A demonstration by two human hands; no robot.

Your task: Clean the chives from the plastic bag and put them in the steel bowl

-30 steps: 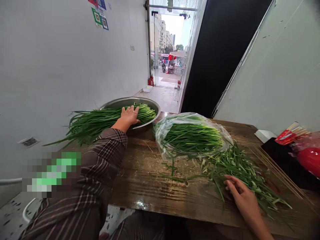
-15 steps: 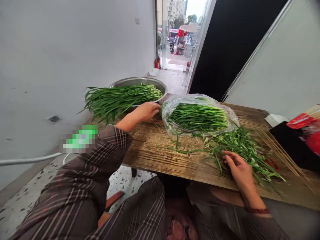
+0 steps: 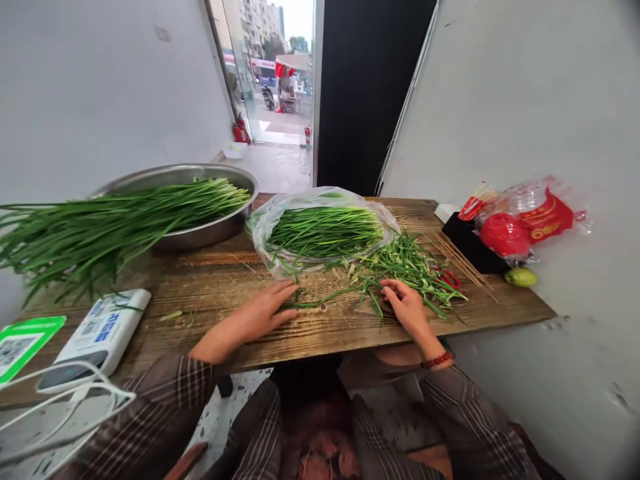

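My left hand point(image 3: 256, 316) is low over the wooden table point(image 3: 200, 333), thumb apart from its fingers, which reach a loose green strand point(image 3: 325, 297). My right hand point(image 3: 409, 312) rests at the near edge of a heap of loose chive leaves and scraps point(image 3: 407, 267), its fingers loosely bent and apart. Beyond both hands, a clear plastic bag point(image 3: 263, 233) lies around a bundle of garlic chives point(image 3: 325, 230). To the left, long chives point(image 3: 150, 210) lie in a steel basin point(image 3: 200, 237), their leafy ends hanging over the rim.
A white box-shaped device point(image 3: 103, 333), a green code card point(image 3: 30, 343) and white cables point(image 3: 100, 387) are at the left. Right of the heap lie red-handled scissors point(image 3: 450, 279), thin sticks point(image 3: 463, 267), a black box point(image 3: 467, 243) with red packets, and a yellow-green fruit point(image 3: 521, 277).
My left hand has come down from between the basin and the bag to the tabletop nearer me. My right hand stays by the heap. The view has turned right.
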